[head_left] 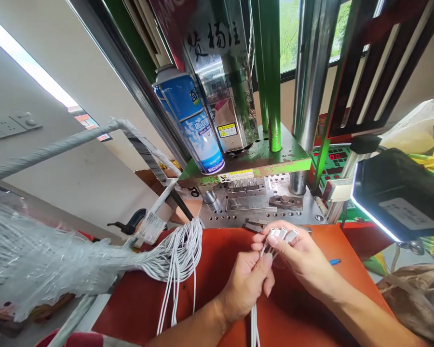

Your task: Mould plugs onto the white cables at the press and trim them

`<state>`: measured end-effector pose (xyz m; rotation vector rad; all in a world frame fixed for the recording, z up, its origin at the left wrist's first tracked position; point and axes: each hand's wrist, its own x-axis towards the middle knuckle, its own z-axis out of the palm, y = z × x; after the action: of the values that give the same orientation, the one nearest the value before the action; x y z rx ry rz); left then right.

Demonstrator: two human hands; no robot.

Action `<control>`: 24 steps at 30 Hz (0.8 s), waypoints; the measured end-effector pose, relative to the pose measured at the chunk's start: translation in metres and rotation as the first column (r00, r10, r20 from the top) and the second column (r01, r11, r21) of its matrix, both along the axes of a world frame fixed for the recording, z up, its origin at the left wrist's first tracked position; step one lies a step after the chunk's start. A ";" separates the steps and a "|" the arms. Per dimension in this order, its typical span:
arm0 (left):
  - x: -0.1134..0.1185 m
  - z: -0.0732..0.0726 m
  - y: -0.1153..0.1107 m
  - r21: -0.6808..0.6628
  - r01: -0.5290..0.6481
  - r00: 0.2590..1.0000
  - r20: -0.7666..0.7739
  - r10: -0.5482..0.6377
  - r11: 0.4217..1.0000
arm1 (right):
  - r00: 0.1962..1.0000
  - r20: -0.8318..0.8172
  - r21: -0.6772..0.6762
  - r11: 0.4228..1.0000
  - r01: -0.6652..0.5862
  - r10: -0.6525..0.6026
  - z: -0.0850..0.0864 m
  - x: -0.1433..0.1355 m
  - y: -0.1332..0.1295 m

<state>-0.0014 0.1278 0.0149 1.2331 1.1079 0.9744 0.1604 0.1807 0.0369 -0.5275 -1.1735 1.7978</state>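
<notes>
Several white cables with small connector ends [282,233] are gathered between my two hands over the red-brown tabletop. My right hand [292,246] is closed around the connectors, thumb on top, and their tips stick up past the fingers. Just below and to the left, my left hand [248,284] is closed on the cables [253,323] near the connectors. Their lengths hang down toward the bottom edge of the view. Left of my hands, a large bundle of grey-white cables [181,253] spills from clear plastic wrapping [58,258] over the table.
A green press machine [292,156] with a metal mould [248,193] stands right behind the table [217,241]. A blue spray can [195,125] is on its plate. At right are a lit lamp [394,197] and a control panel [334,164]. A wrapped rail [58,147] crosses the left.
</notes>
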 end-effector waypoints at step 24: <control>-0.118 -0.042 -0.194 0.744 -0.575 0.212 -0.266 0.941 0.340 | 0.856 0.375 0.443 0.880 0.171 -0.355 -0.007 0.012 0.005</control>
<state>-0.1192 -0.0658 -0.0275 1.4686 2.4058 1.7827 0.1723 0.1862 0.0298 -0.8455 -1.6404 1.1771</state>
